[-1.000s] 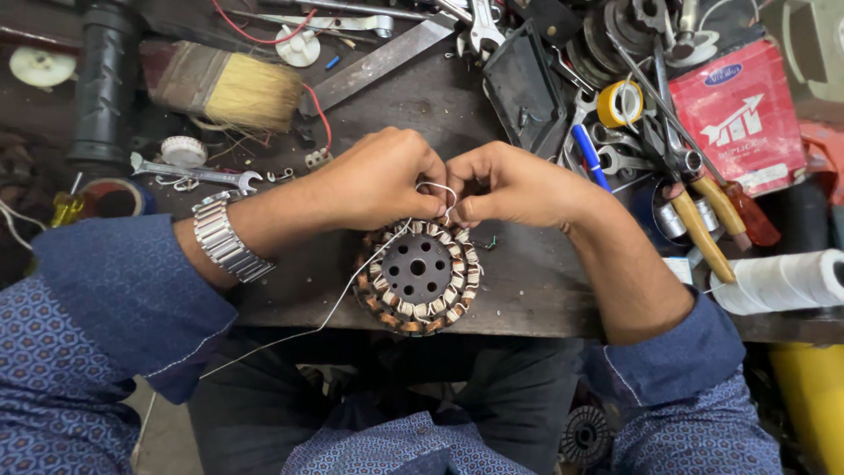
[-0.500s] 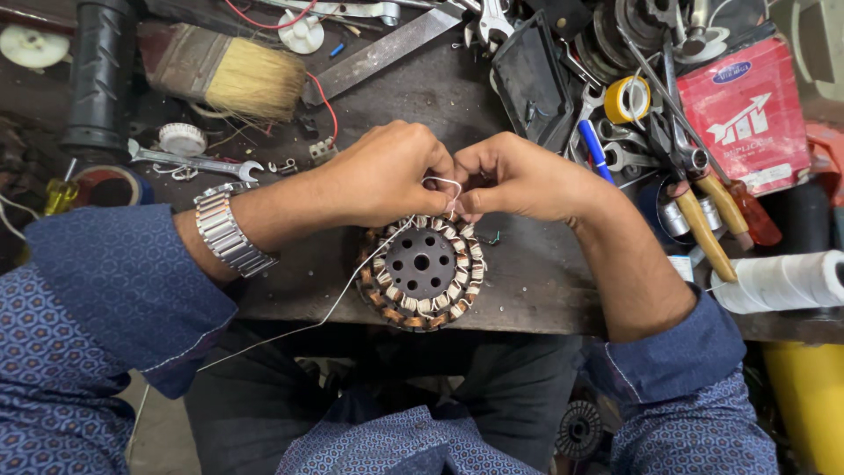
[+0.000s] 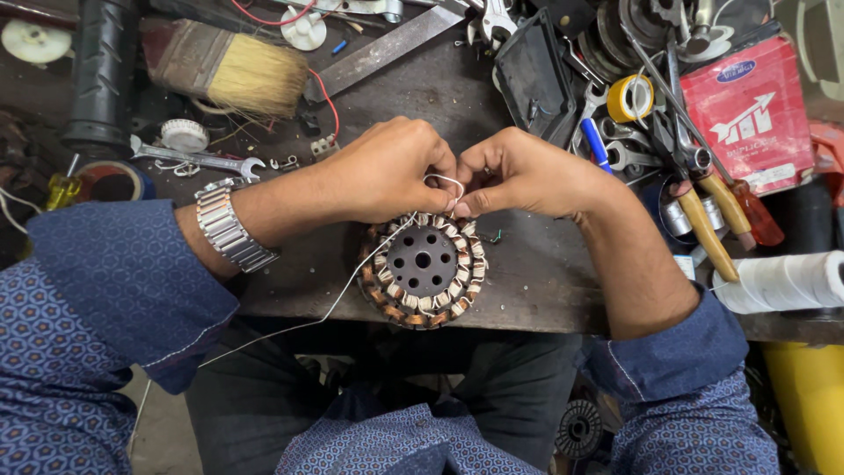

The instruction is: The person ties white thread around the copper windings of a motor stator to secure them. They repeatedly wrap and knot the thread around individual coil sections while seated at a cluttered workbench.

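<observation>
A round motor stator with copper windings lies at the near edge of a dark workbench. My left hand and my right hand meet just above its far rim, both pinching a thin white thread that forms a small loop between the fingertips. The thread runs from my left hand down across the stator and off the bench edge toward my lap. A metal watch is on my left wrist.
A paintbrush, a spanner, a flat metal file and a black tube lie at the back left. On the right are yellow tape, pliers, a red packet and a white thread spool.
Both hands stay at the stator's far rim with only slight finger movement on the thread loop. The view has shifted a little.
</observation>
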